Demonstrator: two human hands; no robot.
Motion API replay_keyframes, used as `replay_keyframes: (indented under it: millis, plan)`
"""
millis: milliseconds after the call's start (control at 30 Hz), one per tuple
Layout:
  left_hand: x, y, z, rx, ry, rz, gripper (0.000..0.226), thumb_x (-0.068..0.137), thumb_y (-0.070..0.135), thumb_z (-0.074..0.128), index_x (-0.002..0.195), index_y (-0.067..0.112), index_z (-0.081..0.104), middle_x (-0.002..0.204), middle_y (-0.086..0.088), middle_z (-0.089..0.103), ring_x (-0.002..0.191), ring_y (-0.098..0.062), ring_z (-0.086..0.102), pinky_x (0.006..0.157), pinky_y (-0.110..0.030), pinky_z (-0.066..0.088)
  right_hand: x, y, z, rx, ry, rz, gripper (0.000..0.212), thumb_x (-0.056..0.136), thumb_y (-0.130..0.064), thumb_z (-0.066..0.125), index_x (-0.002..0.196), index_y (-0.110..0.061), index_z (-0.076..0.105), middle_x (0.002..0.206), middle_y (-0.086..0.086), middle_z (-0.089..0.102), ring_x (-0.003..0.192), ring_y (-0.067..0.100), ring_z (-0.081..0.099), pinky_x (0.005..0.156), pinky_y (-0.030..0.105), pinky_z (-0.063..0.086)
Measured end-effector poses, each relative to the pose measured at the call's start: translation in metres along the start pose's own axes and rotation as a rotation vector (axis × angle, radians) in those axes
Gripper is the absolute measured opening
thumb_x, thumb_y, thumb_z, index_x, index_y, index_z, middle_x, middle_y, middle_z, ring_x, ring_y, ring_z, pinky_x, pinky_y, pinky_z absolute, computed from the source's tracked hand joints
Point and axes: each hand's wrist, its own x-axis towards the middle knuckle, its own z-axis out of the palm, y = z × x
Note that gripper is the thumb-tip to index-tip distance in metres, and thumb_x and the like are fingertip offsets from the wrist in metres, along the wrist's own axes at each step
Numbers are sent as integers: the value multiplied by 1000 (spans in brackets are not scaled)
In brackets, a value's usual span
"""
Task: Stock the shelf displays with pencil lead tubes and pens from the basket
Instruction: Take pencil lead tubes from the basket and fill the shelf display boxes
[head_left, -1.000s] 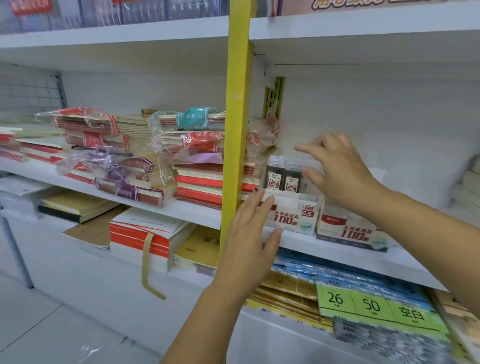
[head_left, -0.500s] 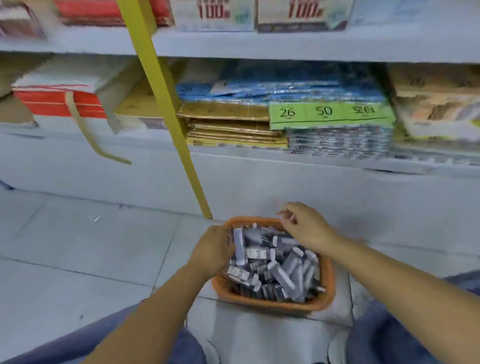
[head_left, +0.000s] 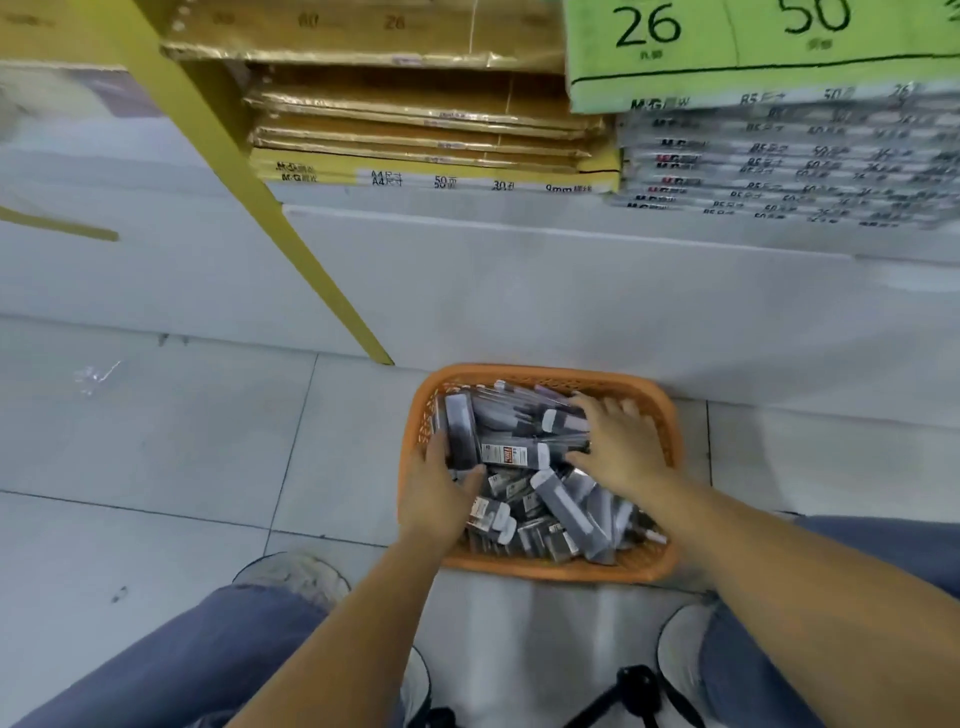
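Raked carelessly, the orange basket (head_left: 561, 571) on the floor (head_left: 156, 441) could have tipped, spilling loose pencil lead tubes (head_left: 561, 499) from under the right hand's (head_left: 618, 452) wide-spread fingers and the left hand's (head_left: 436, 493), whose grip could not be told, while beyond the fingers the stacked shelf (head_left: 519, 218) and yellow upright (head_left: 291, 244) crowded the lift.

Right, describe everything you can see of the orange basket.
The orange basket is rectangular, round-cornered, seemingly plastic with latticed walls, upright on the tiled floor by the shelf base. Grey lead tubes heap it full. The left hand reaches in over its left rim; the right hand lies spread on the tubes.
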Motion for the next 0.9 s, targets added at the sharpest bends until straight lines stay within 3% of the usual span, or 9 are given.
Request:
replay_keyframes:
  millis: [167,333,433,567,667,767,833,900]
  plan:
    - [10,10,13,43,103,-99,81,91,52,64,157,20,28,156,-9,36,141,-28,41,113,-42,38,0,2,6,182,66,29,68,76,-52,73,131,-23,46,127,-1,57,118,23,49,98,39,43]
    - [23,17,21,68,110,-149,87,88,52,69,156,15,28,154,-9,38,142,-29,39,117,-44,36,-6,3,12,433,61,61,69,77,-32,80,133,-17,42,101,-5,52,104,16,50,87,30,45]
    - [29,18,24,20,106,-171,87,85,46,75,154,14,32,151,-10,40,139,-29,42,117,-44,36,-11,8,12,468,90,22,66,80,-27,77,136,-21,43,102,-8,53,104,13,48,88,28,42]
    - [35,17,23,-72,77,-143,72,84,32,79,144,14,45,141,-6,56,130,-27,53,112,-44,44,-9,18,2,336,82,-38,40,85,-31,69,124,-32,60,112,-11,53,117,16,41,96,32,32]
    - [35,13,20,-158,56,-117,57,82,27,80,132,17,53,117,5,65,110,-20,63,88,-26,51,-5,24,-7,406,56,-32,36,86,-28,69,121,-35,62,109,-15,46,107,8,44,93,26,32]
    - [34,8,18,-228,25,-87,51,81,25,82,123,24,52,98,18,57,87,-6,60,68,-14,42,-5,25,-13,507,45,-29,36,87,-25,68,120,-37,59,111,-13,48,98,2,48,88,23,33]
    - [34,5,17,-305,14,-78,48,82,22,80,123,24,54,99,16,62,86,-3,61,70,-15,47,-6,23,-16,540,58,-27,36,88,-25,67,120,-37,57,111,-12,49,96,0,47,88,22,33]
    - [35,3,15,-367,2,-75,43,86,19,76,126,20,60,111,5,69,96,-13,66,81,-26,56,-7,20,-20,566,58,-22,37,89,-26,66,122,-37,57,112,-13,50,98,1,48,91,23,34]
